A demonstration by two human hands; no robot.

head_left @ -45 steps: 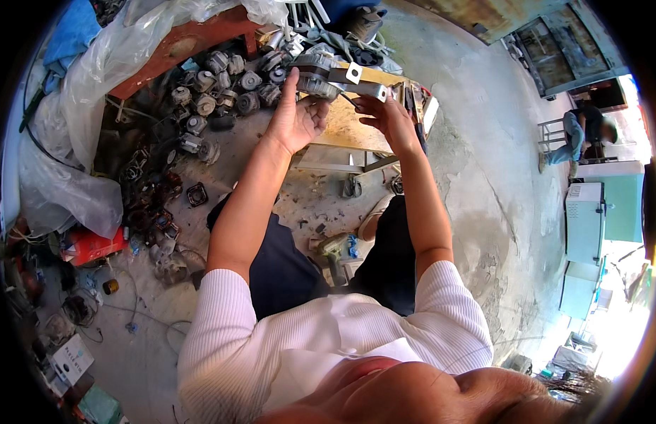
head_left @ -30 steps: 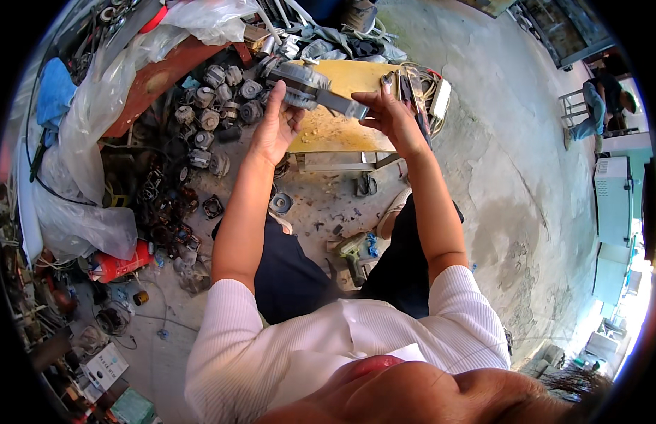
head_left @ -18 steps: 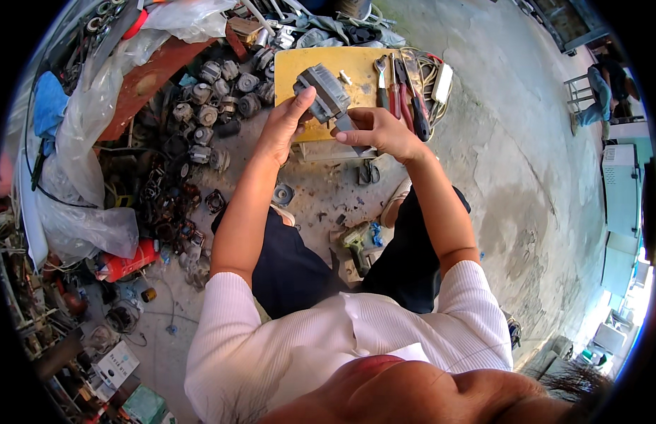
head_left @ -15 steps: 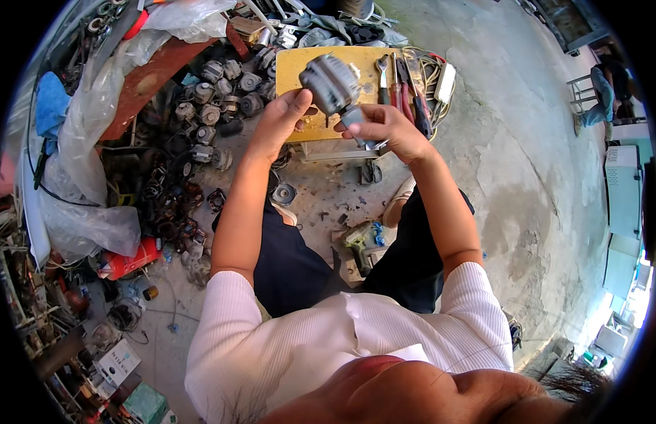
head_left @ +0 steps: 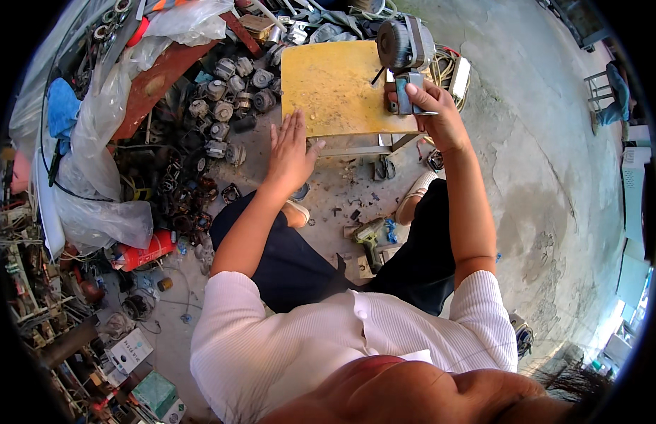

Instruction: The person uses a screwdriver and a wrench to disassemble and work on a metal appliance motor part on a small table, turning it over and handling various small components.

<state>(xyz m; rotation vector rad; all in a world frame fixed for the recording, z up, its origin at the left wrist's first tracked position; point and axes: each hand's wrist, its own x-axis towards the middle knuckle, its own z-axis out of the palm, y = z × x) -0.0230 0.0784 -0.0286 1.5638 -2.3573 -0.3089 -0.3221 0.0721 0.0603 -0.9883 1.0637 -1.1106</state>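
Dark printing marks a white box (head_left: 129, 350) at the lower left, too small to read. No other lettering is legible.

A grey concrete floor (head_left: 476, 233) is spreading around the yellow-topped bench (head_left: 335, 78), with a darker stain and a thin crack showing well out from its near right corner. A pale metal frame (head_left: 353, 150) is running beneath the near edge. Beyond the left edge, a reddish-brown panel (head_left: 153, 92) is slanting, and clear plastic sheeting (head_left: 91, 177) is draping beside it. Well apart from the right edge, a barred metal stool (head_left: 598, 88) and a pale cabinet (head_left: 634, 184) are standing, while bright light is glaring at the lower right rim.
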